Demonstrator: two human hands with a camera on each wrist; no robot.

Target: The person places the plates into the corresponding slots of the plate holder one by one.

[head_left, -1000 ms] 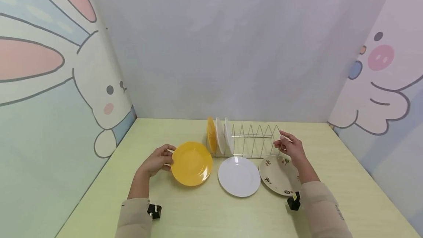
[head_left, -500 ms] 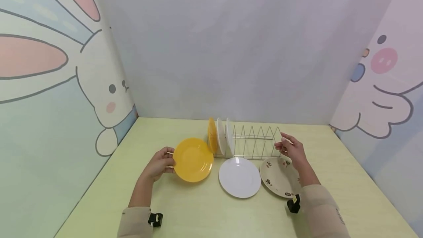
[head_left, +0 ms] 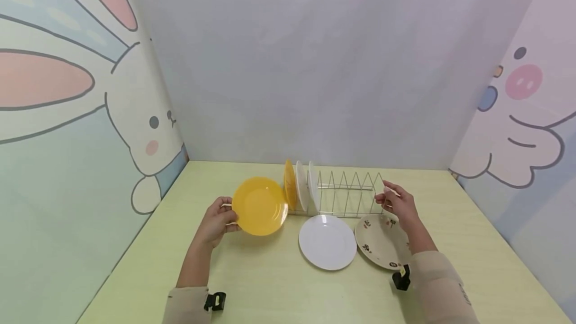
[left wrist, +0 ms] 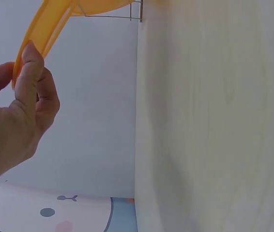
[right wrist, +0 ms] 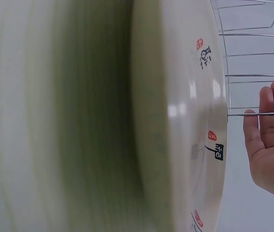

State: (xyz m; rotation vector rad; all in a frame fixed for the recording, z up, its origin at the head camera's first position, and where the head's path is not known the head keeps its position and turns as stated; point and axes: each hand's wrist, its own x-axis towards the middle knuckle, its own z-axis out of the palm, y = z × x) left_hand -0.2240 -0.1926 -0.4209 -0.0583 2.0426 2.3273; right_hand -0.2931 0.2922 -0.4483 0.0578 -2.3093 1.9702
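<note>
My left hand (head_left: 218, 221) grips a yellow plate (head_left: 260, 206) by its left rim, thumb on the front face and fingers behind. The plate is tilted up with its face toward me, above the table; in the left wrist view the yellow plate (left wrist: 45, 29) shows edge-on. A wire dish rack (head_left: 346, 199) stands behind, with another yellow plate (head_left: 290, 184) and two white plates (head_left: 301, 186) upright at its left end. My right hand (head_left: 398, 204) holds the rack's right end wire; in the right wrist view, fingers (right wrist: 270, 121) lie across that wire.
A white plate (head_left: 327, 242) lies flat in front of the rack. Right of it is a cream patterned plate (head_left: 380, 244), under my right wrist. The rack's right slots hold no plates. A grey wall (head_left: 306, 64) rises behind the table (head_left: 288, 294).
The yellow plate in my left hand has risen off the table and moved back toward the rack, tilting more upright. My right hand has stayed at the rack's end.
</note>
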